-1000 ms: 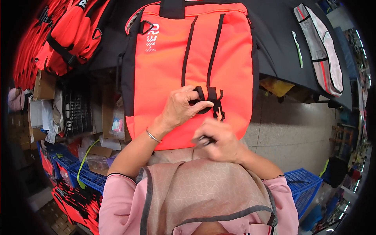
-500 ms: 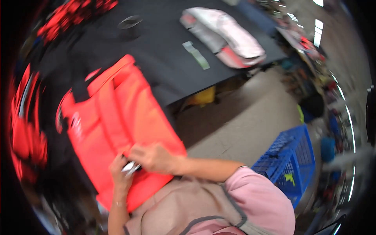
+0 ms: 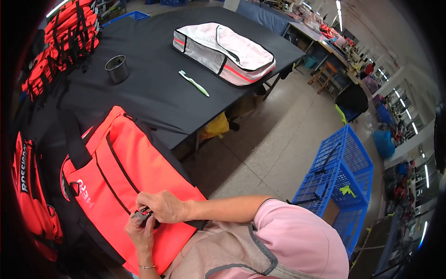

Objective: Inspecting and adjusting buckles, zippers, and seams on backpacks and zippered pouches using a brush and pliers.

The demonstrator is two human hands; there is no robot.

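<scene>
A bright coral-red bag (image 3: 134, 162) with black trim and dark zip lines lies across the near left of the table, its near end against my body. Over its near part, my left hand (image 3: 140, 232) and my right hand (image 3: 165, 207) meet with fingers closed. Between their fingertips shows a small black piece (image 3: 147, 212), perhaps a strap fitting; its kind cannot be made out. My right hand pinches it from above, and my left hand grips it from the near left. The fingers partly cover it. A wide black strap (image 3: 72, 139) loops over the bag's far left corner.
On the black table (image 3: 153, 88) are a grey metal cup (image 3: 116, 69), a white-and-green toothbrush (image 3: 194, 83) and a white bag (image 3: 227, 53). Red bags (image 3: 65, 42) pile up far left; another red bag (image 3: 35, 195) is at left. Blue crates (image 3: 332, 176) stand at right.
The view has shifted and sharpened. Both hands stay together over the red bag; the shiny metallic object seen between them before no longer shows, and a black piece shows there now.
</scene>
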